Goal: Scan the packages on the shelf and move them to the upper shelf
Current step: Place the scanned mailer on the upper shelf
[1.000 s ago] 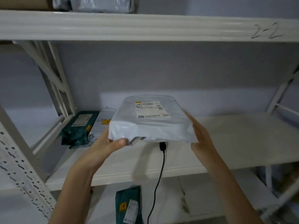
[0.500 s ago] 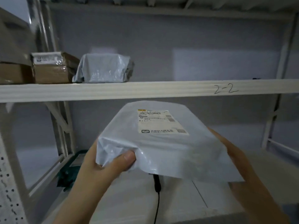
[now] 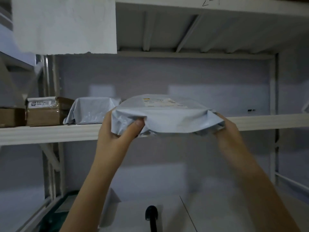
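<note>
A pale metal rack stands against a grey wall, dimly lit, with the upper shelf (image 3: 50, 133) running across at about hand height and another shelf's underside above it. A white plastic mailer (image 3: 164, 118), label up, is held level at the shelf's front edge, its long axis running left to right along that edge. The left hand (image 3: 117, 131) grips the mailer's near left corner, thumb pressed on top and fingers tucked beneath; the right hand (image 3: 229, 128) holds the right end, its fingers hidden under the wrapping. The far part of the mailer appears to sit over the shelf while the near part overhangs, so the coming move looks like a straight push away from the body. Just beside it to the left lies a wrapped grey parcel (image 3: 91, 112), then a cardboard box (image 3: 44, 111). To the right the shelf runs bare toward the upright post (image 3: 272, 91), so that side gives room. Below, a black scanner (image 3: 151, 215) rests on the lower shelf.
</note>
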